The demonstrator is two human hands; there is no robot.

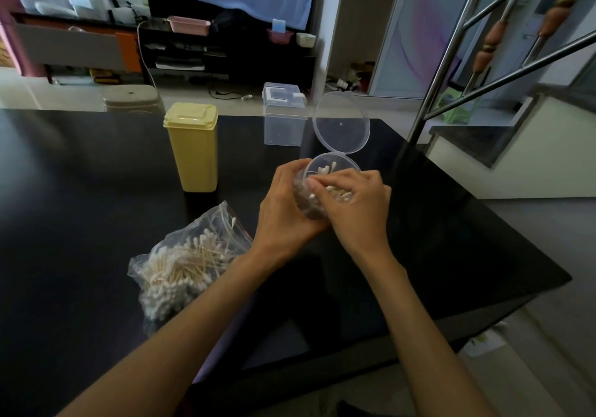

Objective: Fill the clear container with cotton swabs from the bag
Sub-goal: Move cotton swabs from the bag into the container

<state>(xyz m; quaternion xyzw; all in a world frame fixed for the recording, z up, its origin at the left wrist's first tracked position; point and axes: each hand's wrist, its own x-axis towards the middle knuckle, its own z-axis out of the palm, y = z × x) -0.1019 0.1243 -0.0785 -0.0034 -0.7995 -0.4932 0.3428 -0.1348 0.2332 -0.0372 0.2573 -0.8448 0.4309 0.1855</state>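
A round clear container [337, 163] with its hinged lid [341, 123] flipped up is held above the black table [96, 223]. My left hand [285, 205] grips its side from the left. My right hand [361, 204] holds a bunch of cotton swabs [338, 193] at the container's rim, and several swab tips [326, 169] show inside. A clear plastic bag [183, 265] full of cotton swabs lies open on the table to the lower left of my hands.
A tall yellow lidded box [193, 147] stands left of the hands. A clear rectangular box [283, 115] sits at the table's far edge. A metal stair railing [451, 62] rises at the right, close to the table's corner.
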